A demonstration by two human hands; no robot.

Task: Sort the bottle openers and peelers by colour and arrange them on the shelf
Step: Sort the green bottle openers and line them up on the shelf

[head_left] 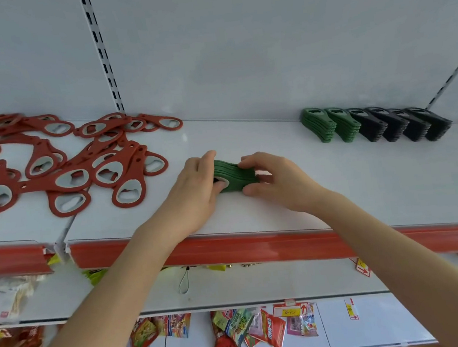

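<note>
On the white shelf [283, 210], with red openers [64, 169] heaped at nine o'clock and green and black rows [373, 125] at two, both the left hand [195, 191] and right hand [277, 180] pinch a green stack [234, 177] at centre, which should be squared before sliding it beside the green rows.

red openers [58, 167] running off the left edge | green stack [235, 174] partly hiding under both hands | packet print blurring

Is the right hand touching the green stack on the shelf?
Touching. The head view shows the right hand with its fingers wrapped over the green stack, thumb underneath; the left hand grips the other end.
</note>
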